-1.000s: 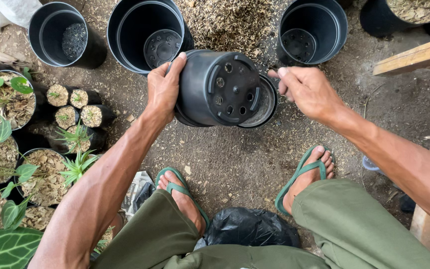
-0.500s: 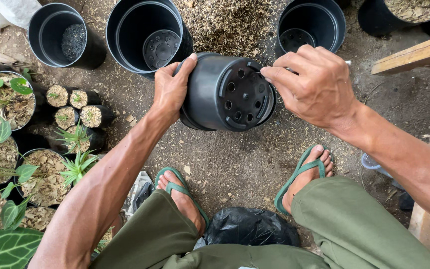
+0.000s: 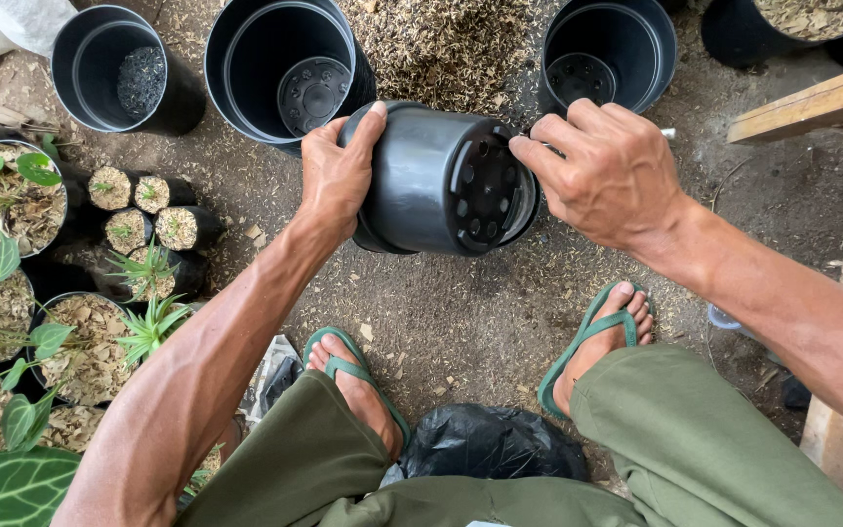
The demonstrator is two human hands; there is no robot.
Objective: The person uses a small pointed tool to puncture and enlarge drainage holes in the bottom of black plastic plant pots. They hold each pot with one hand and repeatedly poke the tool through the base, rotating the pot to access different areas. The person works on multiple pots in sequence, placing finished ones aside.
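Bare dirt ground [image 3: 461, 322] strewn with husk mulch fills the view. Three empty black pots are lined up from 11 to 1 o'clock; the largest [image 3: 285, 68] is at 12. At centre a black plastic pot [image 3: 441, 181] is held sideways, its holed base turned toward the camera. Its wall is clasped by the left hand [image 3: 336, 176], while the base rim is pinched at 3 o'clock by the right hand [image 3: 612, 171], seemingly to steady it.

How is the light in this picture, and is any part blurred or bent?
Head view: soft, even daylight with only faint shadows on the ground; a dull sheen on the tipped black pot between the left hand and right hand; focus sharp throughout; wide lens bends the wooden plank slightly.
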